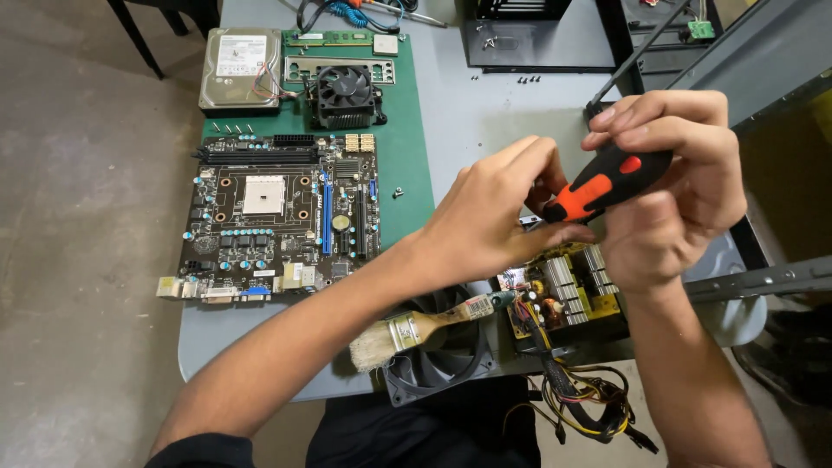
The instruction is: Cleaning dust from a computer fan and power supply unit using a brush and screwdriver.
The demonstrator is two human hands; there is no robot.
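Note:
My right hand (685, 186) grips the orange and black handle of a screwdriver (607, 184), held nearly level above the table. My left hand (494, 217) is at the handle's front end, its fingertips pinched around the spot where the shaft is; the shaft and tip are hidden by the fingers. Directly below both hands lies an opened power supply (563, 290) with a yellow circuit board, metal heat sinks and a bundle of cables (576, 394) hanging off the table edge.
A motherboard (277, 217) lies on a green mat (403, 156), with a hard drive (241, 71) and a cooler fan (345, 94) behind it. A paintbrush (425, 328) rests on a black case fan (438, 360). A dark computer case (537, 35) stands at the back.

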